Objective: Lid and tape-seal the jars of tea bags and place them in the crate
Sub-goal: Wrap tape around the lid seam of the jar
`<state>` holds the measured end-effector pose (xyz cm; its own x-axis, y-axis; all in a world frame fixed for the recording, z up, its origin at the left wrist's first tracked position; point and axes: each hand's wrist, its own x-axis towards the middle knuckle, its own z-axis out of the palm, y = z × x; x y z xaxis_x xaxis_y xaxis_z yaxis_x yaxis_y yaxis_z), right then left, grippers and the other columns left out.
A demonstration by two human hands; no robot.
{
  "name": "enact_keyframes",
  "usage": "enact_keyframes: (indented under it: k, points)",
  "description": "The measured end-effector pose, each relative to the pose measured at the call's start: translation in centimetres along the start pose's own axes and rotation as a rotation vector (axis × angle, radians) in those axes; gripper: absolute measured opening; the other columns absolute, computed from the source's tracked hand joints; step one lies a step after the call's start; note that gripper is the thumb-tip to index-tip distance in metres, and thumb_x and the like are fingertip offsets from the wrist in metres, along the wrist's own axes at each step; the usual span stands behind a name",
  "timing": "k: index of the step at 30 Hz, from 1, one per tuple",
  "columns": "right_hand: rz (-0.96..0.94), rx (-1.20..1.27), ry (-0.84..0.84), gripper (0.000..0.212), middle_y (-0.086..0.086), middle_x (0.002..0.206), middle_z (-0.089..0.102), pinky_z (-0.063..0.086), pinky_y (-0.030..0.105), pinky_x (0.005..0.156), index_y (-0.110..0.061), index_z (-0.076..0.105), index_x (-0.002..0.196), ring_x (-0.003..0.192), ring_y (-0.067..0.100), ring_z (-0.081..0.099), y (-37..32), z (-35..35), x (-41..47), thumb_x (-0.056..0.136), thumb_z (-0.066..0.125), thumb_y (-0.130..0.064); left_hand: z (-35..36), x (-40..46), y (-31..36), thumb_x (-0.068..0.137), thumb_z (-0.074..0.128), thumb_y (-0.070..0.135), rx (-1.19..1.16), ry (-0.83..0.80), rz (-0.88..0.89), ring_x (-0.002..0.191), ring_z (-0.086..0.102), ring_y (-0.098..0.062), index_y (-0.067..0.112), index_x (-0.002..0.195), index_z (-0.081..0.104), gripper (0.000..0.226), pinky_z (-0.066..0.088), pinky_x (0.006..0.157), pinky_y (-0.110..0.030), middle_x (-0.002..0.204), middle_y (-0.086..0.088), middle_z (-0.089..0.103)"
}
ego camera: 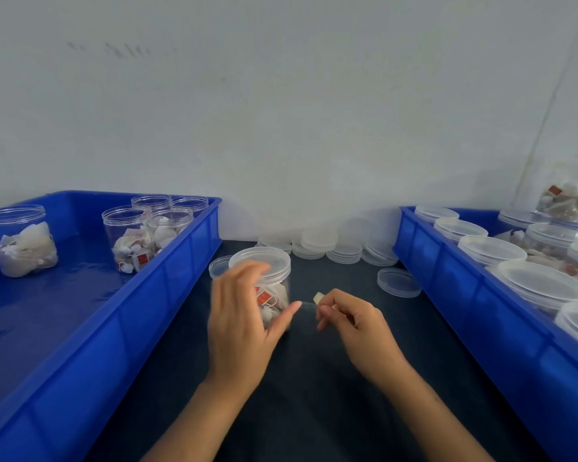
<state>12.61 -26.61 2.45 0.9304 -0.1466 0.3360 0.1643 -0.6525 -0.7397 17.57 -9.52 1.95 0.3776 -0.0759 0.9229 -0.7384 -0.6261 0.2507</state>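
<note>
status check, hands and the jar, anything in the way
Left hand grips lidded jar on the table. Right hand pinches tape strip beside the jar. Loose lid lies between jar and right crate, otherwise clear.

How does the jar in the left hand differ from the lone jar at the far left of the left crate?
The held jar has a lid on; the lone jar is open-topped. The held jar stands on the dark table between the crates, gripped by the left hand; the lone jar sits untouched inside the left crate. Both are clear, upright and hold tea bags.
</note>
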Motion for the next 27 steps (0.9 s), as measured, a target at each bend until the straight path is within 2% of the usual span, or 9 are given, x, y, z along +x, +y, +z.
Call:
enact_keyframes:
  k: [3,6,9,11,13,17,20,23,27]
  points:
    - [-0.022,0.072,0.026,0.019,-0.016,0.079,0.068,0.045,0.031,0.061,-0.026,0.06,0.079,0.065,0.013,0.055,-0.3,0.2,0.0,0.096,0.052,-0.022,0.5,-0.1,-1.2,0.071,0.071,0.057,-0.221,0.036,-0.248,0.124,0.039,-0.015,0.013,0.132,0.037,0.082,0.034,0.102,-0.021,0.133,-0.004,0.039]
    - [-0.038,0.13,0.056,0.02,-0.016,0.075,0.065,0.037,0.014,0.055,-0.023,0.062,0.077,0.058,-0.002,0.049,-0.4,0.3,-0.1,0.096,0.055,-0.02,1.8,-0.8,-2.4,0.056,0.078,0.052,-0.49,-0.146,-0.524,0.133,0.035,-0.014,0.017,0.143,0.022,0.109,0.035,0.109,-0.032,0.145,0.001,0.029]
    - [-0.004,0.121,0.059,0.02,-0.002,0.081,0.063,0.041,0.026,0.06,-0.026,0.06,0.077,0.06,0.004,0.043,-0.3,0.6,0.0,0.095,0.055,-0.023,2.9,-1.2,-2.7,0.052,0.082,0.035,-0.705,-0.247,-0.693,0.127,0.043,-0.001,0.025,0.145,0.009,0.119,0.043,0.095,-0.014,0.148,0.002,0.03]
    - [0.005,0.136,0.086,0.021,-0.005,0.089,0.059,0.044,0.023,0.066,-0.03,0.06,0.075,0.066,0.007,0.047,-0.3,0.8,0.0,0.094,0.057,-0.023,3.3,-1.2,-2.8,0.053,0.083,0.032,-0.738,-0.232,-0.72,0.113,0.049,0.013,0.03,0.141,0.013,0.112,0.044,0.079,-0.003,0.14,0.005,0.038]
    - [-0.006,0.115,0.136,0.019,-0.01,0.101,0.049,0.042,0.014,0.07,-0.031,0.063,0.076,0.073,0.005,0.05,-0.3,0.9,0.0,0.093,0.059,-0.024,3.6,-1.3,-2.9,0.059,0.085,0.023,-0.734,-0.208,-0.715,0.108,0.048,0.021,0.034,0.136,0.018,0.103,0.043,0.076,0.0,0.135,0.007,0.041]
    - [-0.029,0.078,0.227,0.017,-0.016,0.118,0.037,0.042,0.014,0.07,-0.027,0.067,0.079,0.077,0.004,0.055,-0.5,0.7,0.0,0.093,0.059,-0.023,3.2,-1.2,-2.7,0.066,0.086,0.012,-0.688,-0.2,-0.698,0.113,0.052,0.011,0.036,0.133,0.025,0.094,0.045,0.079,-0.003,0.13,0.014,0.048]
    - [-0.101,0.138,0.27,0.023,-0.024,0.117,0.046,0.044,0.017,0.071,-0.027,0.065,0.076,0.081,-0.001,0.056,-1.1,0.1,-0.1,0.094,0.057,-0.015,2.3,-0.8,-1.8,0.061,0.084,0.04,-0.619,-0.245,-0.717,0.11,0.054,0.007,0.043,0.133,0.028,0.091,0.047,0.085,-0.013,0.122,0.015,0.053]
    - [-0.144,0.195,0.274,0.026,-0.02,0.093,0.064,0.044,0.021,0.067,-0.029,0.065,0.077,0.077,0.002,0.059,-1.4,-0.4,-0.3,0.093,0.058,-0.01,1.4,-0.3,-0.9,0.048,0.074,0.075,-0.576,-0.353,-0.755,0.093,0.061,0.005,0.053,0.129,0.025,0.097,0.05,0.087,-0.028,0.106,0.016,0.061]
    - [-0.121,0.112,0.247,0.02,-0.02,0.085,0.066,0.052,0.035,0.074,-0.024,0.066,0.078,0.082,0.003,0.062,-1.4,-1.0,-0.3,0.091,0.061,-0.01,0.5,0.0,0.3,0.05,0.064,0.078,-0.543,-0.481,-0.712,0.093,0.066,-0.007,0.057,0.131,0.023,0.094,0.052,0.089,-0.043,0.1,0.014,0.067]
